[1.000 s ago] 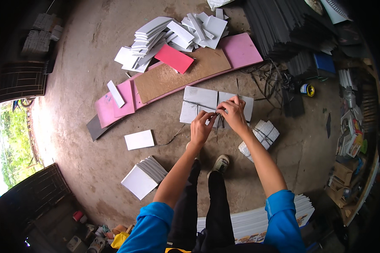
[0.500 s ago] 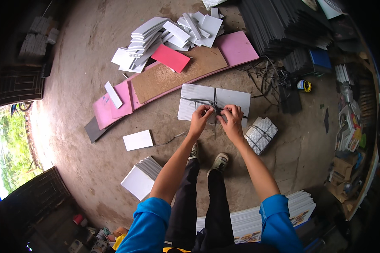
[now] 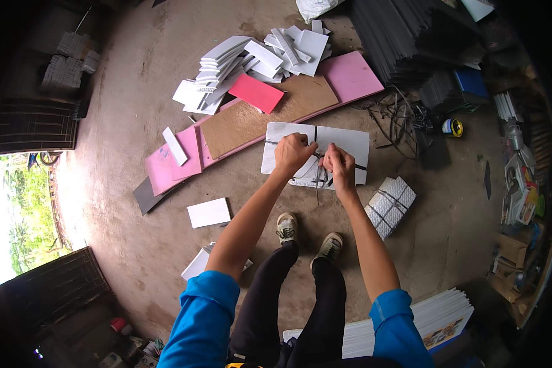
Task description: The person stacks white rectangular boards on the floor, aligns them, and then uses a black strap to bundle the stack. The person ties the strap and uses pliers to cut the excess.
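Observation:
A flat bundle of white corrugated sheets (image 3: 348,140) lies on the floor in front of my feet. A dark strap (image 3: 316,130) crosses it both ways, with loose ends hanging at its near edge. My left hand (image 3: 292,153) is closed over the middle of the bundle, fingers pinched on the strap. Beside it on the right, my right hand (image 3: 340,164) is also closed on the strap, its thumb pointing up. The knot area between both hands is partly hidden by my fingers.
A second strapped white bundle (image 3: 391,205) sits at right. Beyond lie a brown board (image 3: 276,113), pink boards (image 3: 352,80), a red sheet (image 3: 256,93) and piled white pieces (image 3: 227,58). Tangled dark straps (image 3: 392,122) and black stacked sheets (image 3: 411,43) are far right; white sheets (image 3: 380,334) near.
My hands have drawn up from the near part of the strap crossing and now sit higher over the bundle, fists tighter. The whole view has shifted slightly.

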Tool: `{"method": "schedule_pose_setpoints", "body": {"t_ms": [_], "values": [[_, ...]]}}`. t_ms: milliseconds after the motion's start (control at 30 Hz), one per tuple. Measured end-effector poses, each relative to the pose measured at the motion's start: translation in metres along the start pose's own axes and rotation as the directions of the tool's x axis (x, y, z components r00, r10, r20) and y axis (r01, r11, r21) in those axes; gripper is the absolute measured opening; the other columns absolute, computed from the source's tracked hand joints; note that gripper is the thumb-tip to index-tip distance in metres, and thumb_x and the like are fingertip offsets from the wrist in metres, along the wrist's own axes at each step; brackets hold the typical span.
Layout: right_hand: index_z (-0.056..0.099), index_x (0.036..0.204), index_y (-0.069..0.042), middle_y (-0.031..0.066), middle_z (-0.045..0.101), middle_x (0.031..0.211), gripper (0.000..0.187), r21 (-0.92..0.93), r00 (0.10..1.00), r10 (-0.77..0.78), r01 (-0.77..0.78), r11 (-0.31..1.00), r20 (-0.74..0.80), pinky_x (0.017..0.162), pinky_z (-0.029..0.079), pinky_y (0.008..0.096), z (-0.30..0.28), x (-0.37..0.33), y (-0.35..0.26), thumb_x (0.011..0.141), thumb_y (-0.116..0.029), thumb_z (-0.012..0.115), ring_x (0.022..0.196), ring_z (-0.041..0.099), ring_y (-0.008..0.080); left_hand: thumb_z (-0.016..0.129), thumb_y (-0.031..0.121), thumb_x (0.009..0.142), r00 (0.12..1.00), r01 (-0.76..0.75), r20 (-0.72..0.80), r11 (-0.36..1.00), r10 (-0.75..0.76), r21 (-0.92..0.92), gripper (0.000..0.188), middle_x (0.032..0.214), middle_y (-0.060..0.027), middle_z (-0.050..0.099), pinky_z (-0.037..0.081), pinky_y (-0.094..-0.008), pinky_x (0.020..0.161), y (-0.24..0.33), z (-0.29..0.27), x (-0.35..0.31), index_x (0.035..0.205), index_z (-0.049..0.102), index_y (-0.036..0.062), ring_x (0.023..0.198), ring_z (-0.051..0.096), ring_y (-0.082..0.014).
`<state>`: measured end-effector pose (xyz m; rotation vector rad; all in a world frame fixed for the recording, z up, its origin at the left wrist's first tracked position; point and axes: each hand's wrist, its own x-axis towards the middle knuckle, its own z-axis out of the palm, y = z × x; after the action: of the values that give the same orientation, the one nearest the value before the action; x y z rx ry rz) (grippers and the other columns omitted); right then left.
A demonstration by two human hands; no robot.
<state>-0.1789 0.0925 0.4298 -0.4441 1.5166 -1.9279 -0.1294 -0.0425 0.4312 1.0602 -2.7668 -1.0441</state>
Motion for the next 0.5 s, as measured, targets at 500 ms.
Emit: {"method": "schedule_pose_setpoints", "body": {"t_ms": [500], "values": [[0.044,0.065,0.001,-0.0017,0.031,0.055,0.035,-0.12,0.954,-0.077,0.043,0.992,-0.29,0.048,0.025,0.0264,0.015,-0.079,0.05,0.091,-0.022,0.046,0.055,0.03,0.0068,0.06,0.013,0.071,0.885,-0.274,-0.346,0.949,0.312,0.154,0.008,0.071,-0.0088,0.057,0.047,-0.0406,0.054,-0.021,0.05,0.037,0.069,0.06,0.0059,0.063,0.058,-0.032]]}}
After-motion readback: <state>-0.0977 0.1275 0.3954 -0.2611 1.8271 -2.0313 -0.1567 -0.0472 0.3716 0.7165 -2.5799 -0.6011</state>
